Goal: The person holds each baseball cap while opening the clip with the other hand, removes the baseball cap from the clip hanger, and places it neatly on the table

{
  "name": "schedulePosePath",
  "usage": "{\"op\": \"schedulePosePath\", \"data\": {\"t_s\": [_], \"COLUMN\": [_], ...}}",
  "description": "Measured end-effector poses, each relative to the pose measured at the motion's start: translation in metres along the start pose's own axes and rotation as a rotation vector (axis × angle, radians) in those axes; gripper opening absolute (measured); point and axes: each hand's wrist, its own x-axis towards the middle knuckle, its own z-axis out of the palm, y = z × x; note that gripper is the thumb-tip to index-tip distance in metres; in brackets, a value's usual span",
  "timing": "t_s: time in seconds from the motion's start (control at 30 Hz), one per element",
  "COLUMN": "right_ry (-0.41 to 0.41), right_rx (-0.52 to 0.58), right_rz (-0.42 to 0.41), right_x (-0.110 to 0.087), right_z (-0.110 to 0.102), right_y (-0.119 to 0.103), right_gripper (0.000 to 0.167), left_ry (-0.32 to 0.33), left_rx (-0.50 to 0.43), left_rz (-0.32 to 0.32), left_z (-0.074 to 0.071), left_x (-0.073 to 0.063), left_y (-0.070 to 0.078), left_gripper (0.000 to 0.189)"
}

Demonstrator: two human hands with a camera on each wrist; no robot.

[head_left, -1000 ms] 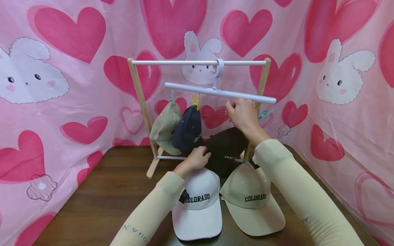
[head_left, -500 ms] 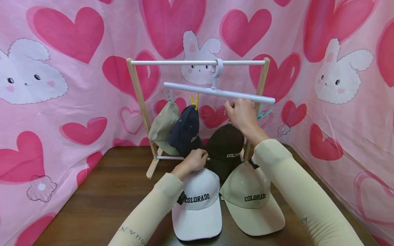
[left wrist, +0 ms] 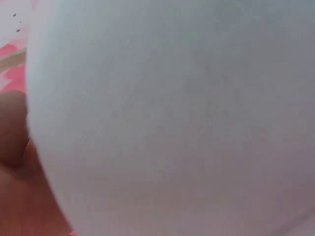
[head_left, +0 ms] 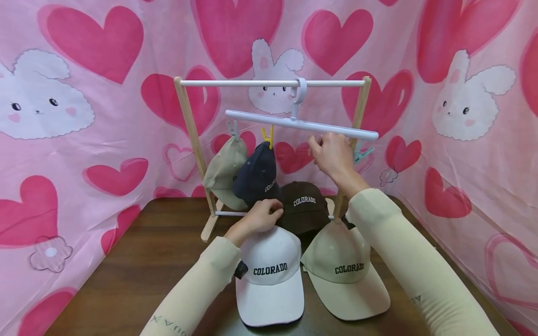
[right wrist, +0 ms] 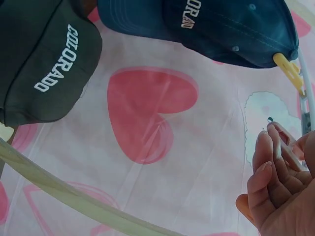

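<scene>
My left hand [head_left: 264,215] is at the left edge of a dark brown cap [head_left: 304,205] with white lettering, its fingers curled at that edge. My right hand [head_left: 335,156] is raised under the right half of a white hanger [head_left: 302,123]. In the right wrist view, its thumb and fingers pinch a pale pinkish clothespin [right wrist: 286,145]. A navy cap [head_left: 257,175] hangs from a yellow clothespin [head_left: 268,136], and a beige cap [head_left: 227,172] hangs beside it from a grey clothespin [head_left: 233,129]. A white cap [left wrist: 162,118] fills most of the left wrist view.
The hanger hooks over the top bar of a wooden rack [head_left: 191,126]. A teal clothespin [head_left: 363,153] hangs at its right end. In front, the white cap and another beige cap [head_left: 344,270] lie on the brown table [head_left: 126,261]. Behind stands a pink heart-print curtain [head_left: 159,37].
The dark brown cap has come down from its tilted, raised position, and its lettering now faces forward. My left hand has shifted slightly left; my right hand stays beneath the hanger.
</scene>
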Motion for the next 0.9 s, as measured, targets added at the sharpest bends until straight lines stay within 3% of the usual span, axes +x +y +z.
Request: {"op": "schedulePosePath", "data": {"t_s": [0.37,0.6,0.9], "right_ry": [-0.006,-0.002,-0.046], "right_rx": [0.000,0.033,0.077], "right_rz": [0.010,0.019,0.051], "right_x": [0.001,0.001,-0.004], "right_z": [0.001,0.001,-0.002], "right_y": [0.002,0.003,0.003], "right_gripper": [0.055,0.055,0.054], "left_ry": [0.082,0.100,0.170], "left_rx": [-0.050,-0.107,-0.078], "left_rz": [0.046,0.035,0.000], "left_z": [-0.014,-0.025,-0.036], "left_x": [-0.014,-0.024,-0.036], "left_y": [-0.011,-0.017,-0.026], "left_gripper": [0.021,0.021,0.018]}}
